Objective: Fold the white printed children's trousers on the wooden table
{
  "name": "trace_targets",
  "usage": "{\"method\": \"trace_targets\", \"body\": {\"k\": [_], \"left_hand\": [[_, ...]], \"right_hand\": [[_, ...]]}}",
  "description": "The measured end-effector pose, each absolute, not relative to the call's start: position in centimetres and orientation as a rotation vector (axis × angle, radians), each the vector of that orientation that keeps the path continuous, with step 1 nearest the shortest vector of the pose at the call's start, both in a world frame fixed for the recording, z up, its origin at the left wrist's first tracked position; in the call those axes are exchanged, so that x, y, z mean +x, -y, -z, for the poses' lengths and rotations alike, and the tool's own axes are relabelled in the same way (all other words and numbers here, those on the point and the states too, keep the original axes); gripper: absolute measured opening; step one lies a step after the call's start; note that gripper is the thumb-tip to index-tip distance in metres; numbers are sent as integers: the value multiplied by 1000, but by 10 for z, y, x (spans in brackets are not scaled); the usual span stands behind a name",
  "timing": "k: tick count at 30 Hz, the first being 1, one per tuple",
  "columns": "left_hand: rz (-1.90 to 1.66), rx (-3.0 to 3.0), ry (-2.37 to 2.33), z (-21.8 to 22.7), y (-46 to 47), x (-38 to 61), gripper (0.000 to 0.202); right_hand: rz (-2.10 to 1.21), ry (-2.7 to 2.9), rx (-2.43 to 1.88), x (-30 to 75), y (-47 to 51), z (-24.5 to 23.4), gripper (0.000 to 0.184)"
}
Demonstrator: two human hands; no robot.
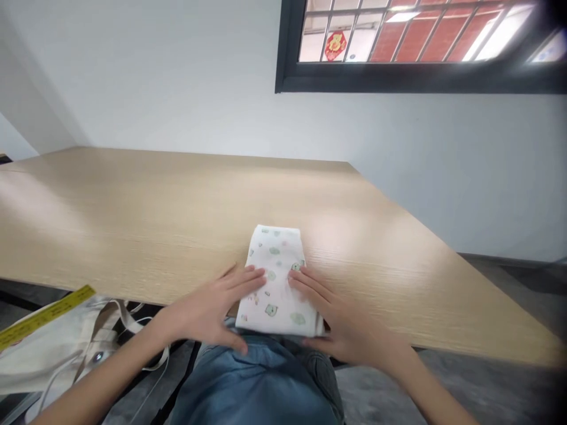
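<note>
A folded white cloth point(277, 283) with a print of green leaves and small cartoon animals lies on a pale wood-grain table point(168, 206), right at the near edge, in front of the person. It forms a long, narrow rectangle whose narrower-looking end points to the far side; stacked layers show at its near right corner.

The left hand point(225, 295) comes in from the near left, its fingers close together and nearly straight, the tips resting over the cloth's left side. Its thumb stands well apart from the fingers, near the cloth's near left corner, so this hand lies spread rather than clamped. The right hand point(339, 319) reaches over the right side, fingers extended across the print and slightly blurred, thumb apart from them beside the near right corner. Whether that thumb presses on the cloth's edge cannot be told.

Below the table edge is the person's blue garment point(252, 383). To the near left sits an off-white bag point(53, 354) with straps, a yellow strip point(48, 316) across its top. A gray floor point(376, 392) shows at the near right. Beyond the table rises a white wall point(177, 77), with a dark-framed window point(398, 78) at the far right.
</note>
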State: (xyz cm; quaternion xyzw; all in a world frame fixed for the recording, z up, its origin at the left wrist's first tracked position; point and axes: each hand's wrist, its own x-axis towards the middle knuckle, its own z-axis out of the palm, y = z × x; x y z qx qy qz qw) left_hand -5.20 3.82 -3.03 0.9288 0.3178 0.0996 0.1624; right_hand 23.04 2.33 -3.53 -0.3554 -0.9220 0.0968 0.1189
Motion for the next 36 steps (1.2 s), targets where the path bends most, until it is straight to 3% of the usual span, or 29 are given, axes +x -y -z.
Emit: {"method": "trace_targets", "body": {"k": [4,8,10,12,15,18,23,26,30,36], "left_hand": [[-527,2557,-876,34,-13,-49,43],[-770,2250,-1061,33,-19,-37,23],[-821,2076,-1274,34,-30,-27,31],[-886,1905,-1461,35,-41,-17,38],[-1017,1710,-1606,38,-53,-3,28],[-1090,1707,-1660,41,-56,4,48],[-1067,1885,-1659,48,-55,3,37],[-1028,1923,-1677,43,-56,2,37],[-916,2154,-1686,20,-69,11,37],[-552,2486,-1352,-1,-103,21,31]], "right_hand": [[-344,2483,-1010,235,-1,43,62],[-523,2142,-1185,228,-1,37,26],[-566,1975,-1335,218,-10,31,21],[-553,1847,-1464,208,-21,26,29],[-561,1727,-1619,195,-39,24,33],[-613,1634,-1700,191,-49,27,32],[-591,1628,-1651,193,-53,33,42],[-332,1614,-1548,191,-48,37,40],[235,1572,-1288,174,-23,43,20],[114,1878,-1203,154,5,61,22]]}}
